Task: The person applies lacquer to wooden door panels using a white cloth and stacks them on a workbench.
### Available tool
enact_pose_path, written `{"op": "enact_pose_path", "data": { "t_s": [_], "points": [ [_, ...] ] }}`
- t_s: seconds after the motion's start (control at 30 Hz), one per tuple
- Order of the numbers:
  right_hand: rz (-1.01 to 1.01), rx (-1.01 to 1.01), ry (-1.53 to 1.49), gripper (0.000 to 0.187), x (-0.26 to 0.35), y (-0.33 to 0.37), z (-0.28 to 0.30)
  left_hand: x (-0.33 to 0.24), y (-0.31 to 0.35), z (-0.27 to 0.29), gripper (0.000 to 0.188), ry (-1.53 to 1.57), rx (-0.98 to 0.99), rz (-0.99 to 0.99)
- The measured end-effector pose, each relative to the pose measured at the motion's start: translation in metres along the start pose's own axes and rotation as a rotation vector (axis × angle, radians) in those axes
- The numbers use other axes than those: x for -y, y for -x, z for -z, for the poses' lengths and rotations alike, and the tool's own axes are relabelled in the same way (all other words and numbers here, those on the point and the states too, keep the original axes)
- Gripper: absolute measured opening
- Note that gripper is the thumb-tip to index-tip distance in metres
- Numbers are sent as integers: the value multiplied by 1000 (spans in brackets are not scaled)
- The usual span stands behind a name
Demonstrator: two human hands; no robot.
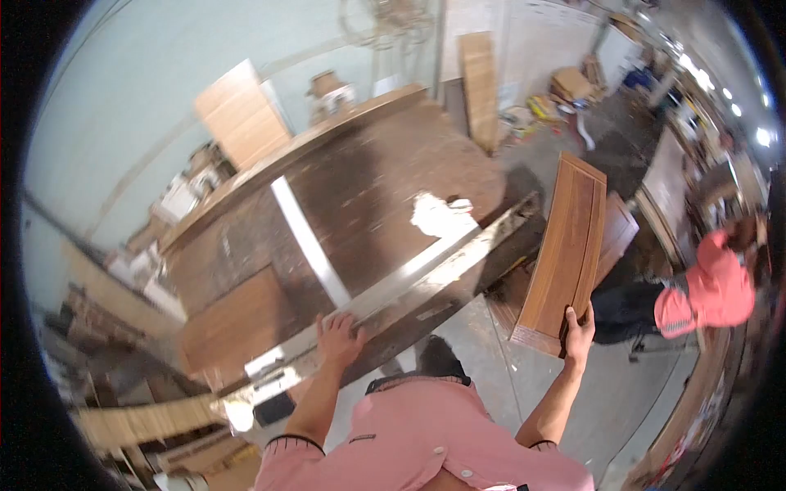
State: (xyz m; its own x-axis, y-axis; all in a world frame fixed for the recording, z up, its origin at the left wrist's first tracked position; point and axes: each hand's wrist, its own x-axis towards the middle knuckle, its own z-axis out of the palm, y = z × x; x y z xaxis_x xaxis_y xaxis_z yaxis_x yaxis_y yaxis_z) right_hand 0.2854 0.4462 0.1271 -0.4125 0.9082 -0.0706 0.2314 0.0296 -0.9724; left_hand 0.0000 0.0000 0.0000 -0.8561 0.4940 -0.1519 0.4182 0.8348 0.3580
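At my right side, my right hand (580, 331) grips the lower end of a brown wooden panel (565, 245) with a framed face, like a cabinet door. My thumb lies on its face and the other fingers are mostly hidden at its edge. The panel stands tilted, its far end pointing away from me. My left hand (340, 337) rests with fingers spread on a pale straight bar (385, 293) along the near edge of the workbench (360, 180). A second pale strip (309, 241) lies across the bench top and reaches close to that hand.
A crumpled white cloth (442, 217) and a flat brown board (233, 319) lie on the bench. Another wooden piece (618, 233) is behind the panel. A co-worker in a coral shirt (712, 286) bends at the right. A tall plank (479, 90) leans at the back wall.
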Motion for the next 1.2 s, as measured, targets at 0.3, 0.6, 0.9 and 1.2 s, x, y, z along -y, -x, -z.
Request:
{"op": "enact_pose_path", "data": {
  "t_s": [0.3, 0.6, 0.9, 1.2],
  "points": [
    [140, 565, -3, 69, 15, -15, -234, 28, -7, 16, 45, 104, -234, -9],
    [118, 855, 387, 73, -36, -66, -476, 34, -48, 28, 51, 440, -421, 216],
    [452, 825, 846, 72, -28, -47, -531, 60, -180, 54, 58, 347, -243, 573],
    [511, 935, 1010, 74, -11, -52, -515, 69, -191, 45, 57, 372, -322, 438]
  ]
}}
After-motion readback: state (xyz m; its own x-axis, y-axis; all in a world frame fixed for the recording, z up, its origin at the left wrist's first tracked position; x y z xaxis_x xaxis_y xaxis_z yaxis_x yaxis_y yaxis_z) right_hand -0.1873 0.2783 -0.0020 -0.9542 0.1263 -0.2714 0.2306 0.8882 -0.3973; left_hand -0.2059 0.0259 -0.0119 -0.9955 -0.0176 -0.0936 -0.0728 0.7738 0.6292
